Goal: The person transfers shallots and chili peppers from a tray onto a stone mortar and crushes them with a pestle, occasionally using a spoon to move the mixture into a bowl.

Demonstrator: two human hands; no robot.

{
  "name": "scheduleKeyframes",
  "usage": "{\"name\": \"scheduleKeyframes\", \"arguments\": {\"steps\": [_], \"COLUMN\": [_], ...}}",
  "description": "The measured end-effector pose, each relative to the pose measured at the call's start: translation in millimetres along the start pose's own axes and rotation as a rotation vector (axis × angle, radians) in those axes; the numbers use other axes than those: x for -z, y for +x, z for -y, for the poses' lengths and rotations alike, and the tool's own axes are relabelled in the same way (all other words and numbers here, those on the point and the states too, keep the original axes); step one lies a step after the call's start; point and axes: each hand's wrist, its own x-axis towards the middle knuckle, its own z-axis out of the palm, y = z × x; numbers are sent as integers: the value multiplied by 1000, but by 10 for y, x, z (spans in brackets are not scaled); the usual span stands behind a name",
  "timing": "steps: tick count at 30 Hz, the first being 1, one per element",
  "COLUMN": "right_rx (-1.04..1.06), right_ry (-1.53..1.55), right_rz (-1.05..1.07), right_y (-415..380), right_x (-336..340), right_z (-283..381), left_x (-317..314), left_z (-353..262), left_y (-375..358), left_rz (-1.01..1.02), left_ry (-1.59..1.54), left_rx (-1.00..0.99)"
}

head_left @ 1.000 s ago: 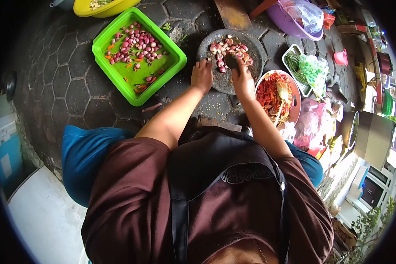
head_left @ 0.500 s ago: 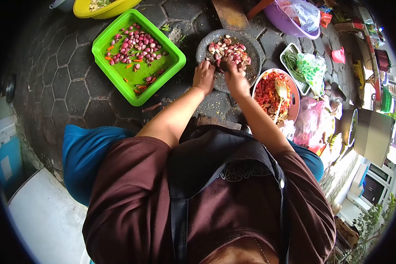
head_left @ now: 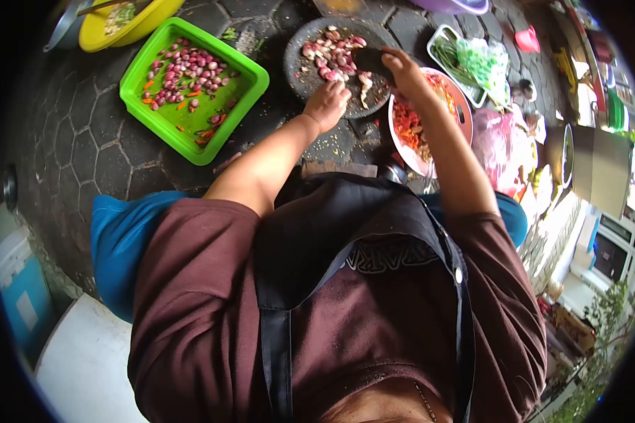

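Observation:
A round stone mortar lies on the ground with peeled, partly crushed shallots in it. My left hand is at its near edge, fingers curled against the shallots; what they hold, if anything, is hidden. Over the mortar's right side, my right hand is closed around a dark pestle. A pale crushed piece lies between the hands. Beside the mortar, partly under my right forearm, sits a pink bowl of chopped red chili.
Left of the mortar is a green tray of shallots and orange chilies. A yellow basin stands beyond it. To the right are a white tray of green beans, plastic bags and a pink dipper.
My right hand has lifted and moved right, away from my left hand, with the pestle. The shallots are spread further apart. The whole view has shifted, so the containers appear further left and up.

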Motion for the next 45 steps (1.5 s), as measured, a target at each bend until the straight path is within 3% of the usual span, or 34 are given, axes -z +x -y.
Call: {"name": "scheduleKeyframes", "arguments": {"steps": [2,3,4,6,8,10,12,20,22,24,27,31,32,34,36,38,42,44,45], "right_rx": [-15,50,116,197,101,238,197,131,2,-8,40,99,99,119,83,126,169,70,82], "right_ry": [199,206,213,151,370,376,437,375,310,312,246,235,252,241,230,307,301,268,292], "right_rz": [-11,42,96,-23,-138,-322,-448,-286,-303,-265,-280,-253,-256,-237,-246,-208,-153,-190,-171], "right_y": [-212,-237,-240,-299,-600,-637,-623,-574,-644,-631,-627,-609,-626,-637,-696,-808,-809,-713,-719], "right_x": [212,424,718,1285,1655,1948,2060,1897,1821,1831,1833,1885,1878,1885,1888,1873,1902,1904,1917], "right_z": [226,273,282,409,687,601,489,220,391,359,359,320,306,352,423,469,371,295,300], "left_x": [-149,-267,-369,-423,-630,-648,-695,-895,-878,-792,-511,-116,-138,-283,-425,-571,-603,-910,-892], "left_z": [-242,-334,-457,-704,-821,-876,-903,-871,-878,-861,-735,-601,-625,-791,-1107,-1235,-1396,-1386,-1423], "left_y": [74,102,146,179,191,216,219,219,234,233,395,632,573,495,509,685,886,888,921], "left_rz": [166,158,299,535,628,677,671,722,737,676,369,42,52,468,660,714,733,661,691], "left_ry": [-41,-71,-64,-102,-6,-18,-16,-12,-34,-45,-129,100,111,-8,-106,-372,-453,-489,-376], "left_rx": [-128,-271,-326,-285,-166,-66,-14,-90,-90,-95,-96,-80,-91,-37,395,673,613,599,567]}}
